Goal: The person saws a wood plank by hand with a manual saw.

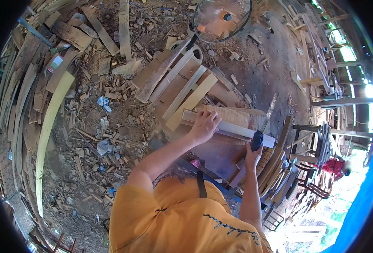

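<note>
My left hand (206,126) presses down over a pale wooden board (236,129), fingers curled across its edge near the left end. The board lies slanted on a low work table. At its right end, my right hand (254,155) is closed round the black handle of a handsaw (270,111). The long, narrow blade points away from me, beyond the board's far edge. Beside the board, on its far side, lies a flat, light-brown wood piece (232,116).
Long planks (190,103) lie beyond the left hand, below a round standing fan (222,19). Stacked wood strips (275,166) sit right of the right hand. Offcuts and scraps cover the ground at left, beside a long curved plank (49,126). A person in red (334,167) is far right.
</note>
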The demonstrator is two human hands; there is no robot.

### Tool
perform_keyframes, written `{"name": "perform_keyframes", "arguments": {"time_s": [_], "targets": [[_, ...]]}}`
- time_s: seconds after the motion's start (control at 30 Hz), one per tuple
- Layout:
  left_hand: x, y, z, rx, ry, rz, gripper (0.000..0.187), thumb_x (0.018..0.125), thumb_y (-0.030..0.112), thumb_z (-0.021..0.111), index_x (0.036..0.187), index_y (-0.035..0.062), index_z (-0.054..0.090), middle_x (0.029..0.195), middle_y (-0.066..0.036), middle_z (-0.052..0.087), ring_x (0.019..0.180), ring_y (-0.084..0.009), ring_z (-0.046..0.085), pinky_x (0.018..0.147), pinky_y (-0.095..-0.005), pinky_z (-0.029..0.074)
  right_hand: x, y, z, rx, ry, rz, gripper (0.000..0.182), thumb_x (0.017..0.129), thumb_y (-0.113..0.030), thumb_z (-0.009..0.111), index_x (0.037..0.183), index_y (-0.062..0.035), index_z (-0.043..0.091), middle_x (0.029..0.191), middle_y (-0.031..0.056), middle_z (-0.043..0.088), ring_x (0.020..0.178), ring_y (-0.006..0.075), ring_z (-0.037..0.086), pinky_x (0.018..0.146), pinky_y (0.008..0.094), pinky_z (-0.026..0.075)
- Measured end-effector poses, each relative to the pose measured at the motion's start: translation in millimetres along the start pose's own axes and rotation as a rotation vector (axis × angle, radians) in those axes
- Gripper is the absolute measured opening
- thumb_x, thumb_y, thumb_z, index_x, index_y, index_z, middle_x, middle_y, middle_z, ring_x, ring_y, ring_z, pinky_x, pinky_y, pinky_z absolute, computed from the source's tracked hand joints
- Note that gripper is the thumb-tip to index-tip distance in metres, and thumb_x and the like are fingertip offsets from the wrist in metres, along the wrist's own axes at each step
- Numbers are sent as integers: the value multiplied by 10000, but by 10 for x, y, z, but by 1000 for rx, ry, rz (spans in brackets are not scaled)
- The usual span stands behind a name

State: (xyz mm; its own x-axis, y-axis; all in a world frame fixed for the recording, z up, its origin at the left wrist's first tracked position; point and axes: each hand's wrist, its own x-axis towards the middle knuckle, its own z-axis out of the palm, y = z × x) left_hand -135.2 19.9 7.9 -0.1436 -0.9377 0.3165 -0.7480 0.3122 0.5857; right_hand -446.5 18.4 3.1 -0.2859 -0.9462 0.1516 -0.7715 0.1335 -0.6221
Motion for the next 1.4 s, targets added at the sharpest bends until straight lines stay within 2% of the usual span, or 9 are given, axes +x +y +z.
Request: {"name": "perform_keyframes", "arguments": {"time_s": [0.77,0.83,1.07,1.13,1.4], "targets": [[6,-12,-25,-56,-22,-24,414,763,162,749,1154,99,628,1104,-69,529,1078,-269,488,957,-439,344,-32,-149,-73,20,-64,9,510,813,-195,767,1241,-27,549,1091,85,657,973,204,603,900,328,448],[7,-11,-23,-48,-28,-24,413,762,164,751,1152,101,628,1103,-69,529,1077,-271,488,958,-439,343,-25,-205,-131,36,-208,99,932,802,-438,758,1419,115,333,1314,301,516,1232,399,503,1042,410,377],[12,-16,-7,-28,-19,-20,393,772,179,748,1139,109,627,1104,-70,531,1070,-272,489,953,-449,338,-46,-260,-124,18,-195,103,916,796,-412,770,1421,103,341,1276,282,545,1194,374,534,1015,403,399],[15,-18,-8,-20,-24,-21,389,774,181,745,1138,109,626,1105,-70,533,1071,-270,491,951,-450,338,-67,-256,-88,27,-100,65,597,807,-259,778,1286,-17,515,1094,103,631,977,219,584,902,339,441],[23,-36,41,-15,-6,-17,373,778,184,738,1123,106,619,1103,-72,541,1075,-270,500,942,-452,341,-92,-312,-105,63,-120,66,622,807,-277,779,1303,-21,504,1063,100,610,942,213,565,882,344,445]]}}
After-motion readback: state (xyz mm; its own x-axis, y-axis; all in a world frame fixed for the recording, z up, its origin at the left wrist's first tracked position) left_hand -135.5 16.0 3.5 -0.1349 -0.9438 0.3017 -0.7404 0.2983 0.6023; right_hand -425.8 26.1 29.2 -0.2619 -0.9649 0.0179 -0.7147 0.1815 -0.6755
